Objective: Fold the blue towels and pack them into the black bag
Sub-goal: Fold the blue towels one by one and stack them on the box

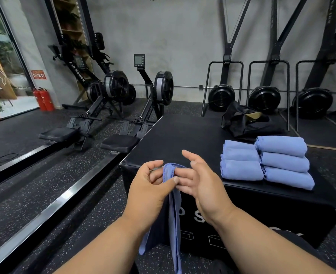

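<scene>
Hanging straight down toward 6 o'clock, the blue towel point(174, 210) has its long axis vertical. Left hand point(151, 186) is the grip, thumb & fingers clamped on the top hem; right hand point(200, 180), fingers apart, touches it at 3 o'clock. Black bag point(242, 121) lies at 1 o'clock on the table point(183, 135), behind the folded towels point(265, 161).

The black box point(183, 135) carries six folded blue towels point(265, 161) and, behind them, the black bag point(242, 121).
</scene>
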`<state>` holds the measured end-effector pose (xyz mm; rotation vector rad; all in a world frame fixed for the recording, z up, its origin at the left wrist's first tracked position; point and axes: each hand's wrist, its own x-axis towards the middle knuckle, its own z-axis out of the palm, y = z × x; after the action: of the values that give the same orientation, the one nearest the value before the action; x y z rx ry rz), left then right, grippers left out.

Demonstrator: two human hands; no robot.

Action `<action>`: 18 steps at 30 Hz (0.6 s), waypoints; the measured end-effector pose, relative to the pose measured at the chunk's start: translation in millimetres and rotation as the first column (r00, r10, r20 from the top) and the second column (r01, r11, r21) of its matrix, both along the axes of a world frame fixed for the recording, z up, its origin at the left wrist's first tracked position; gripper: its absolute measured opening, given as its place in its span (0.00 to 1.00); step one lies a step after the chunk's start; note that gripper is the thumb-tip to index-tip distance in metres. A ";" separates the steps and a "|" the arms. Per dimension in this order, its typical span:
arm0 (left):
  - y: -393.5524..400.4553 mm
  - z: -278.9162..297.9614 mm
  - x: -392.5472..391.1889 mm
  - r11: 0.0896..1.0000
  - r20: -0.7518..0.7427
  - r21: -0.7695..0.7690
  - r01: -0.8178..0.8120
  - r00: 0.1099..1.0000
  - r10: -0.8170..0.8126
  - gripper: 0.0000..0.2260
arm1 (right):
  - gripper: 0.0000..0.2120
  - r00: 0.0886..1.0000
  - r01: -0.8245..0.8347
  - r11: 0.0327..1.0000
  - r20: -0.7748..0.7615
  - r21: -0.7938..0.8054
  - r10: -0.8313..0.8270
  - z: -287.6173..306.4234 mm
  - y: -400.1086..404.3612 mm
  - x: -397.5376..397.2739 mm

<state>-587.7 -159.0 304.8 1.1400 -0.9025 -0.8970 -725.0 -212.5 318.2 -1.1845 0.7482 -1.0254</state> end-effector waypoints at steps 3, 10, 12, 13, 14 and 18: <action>-2.3 -4.3 4.6 0.999 -0.004 0.005 -0.042 0.999 0.043 0.20 | 0.25 0.989 -0.147 0.989 0.000 -0.015 0.147 -9.5 -6.4 -2.6; -7.9 -7.9 26.1 0.999 -0.032 0.032 -0.027 0.999 0.028 0.16 | 0.21 0.983 -0.086 0.983 -0.173 -0.165 0.057 -8.3 -9.8 -8.1; -10.3 -7.4 33.4 0.999 -0.013 0.038 -0.014 1.000 0.015 0.18 | 0.28 0.927 -0.005 0.949 -0.358 -0.314 -0.114 -14.5 -15.6 -12.1; -11.3 -6.8 37.3 0.999 -0.008 0.046 -0.001 1.000 0.001 0.20 | 0.33 0.885 -0.029 0.930 -0.441 -0.367 -0.147 -18.6 -18.0 -15.0; -11.8 -5.3 40.9 0.999 -0.010 0.052 0.016 1.000 -0.015 0.21 | 0.37 0.855 -0.080 0.924 -0.502 -0.375 -0.130 -23.1 -21.0 -18.5; -12.2 -4.2 53.1 0.995 -0.005 0.076 0.061 0.998 -0.061 0.20 | 0.35 0.883 -0.192 0.956 -0.464 -0.221 0.070 -35.4 -26.2 -25.6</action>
<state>-534.6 -171.2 300.6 1.1819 -0.9116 -0.9898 -750.7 -238.8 282.8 -1.7177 0.8952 -0.7508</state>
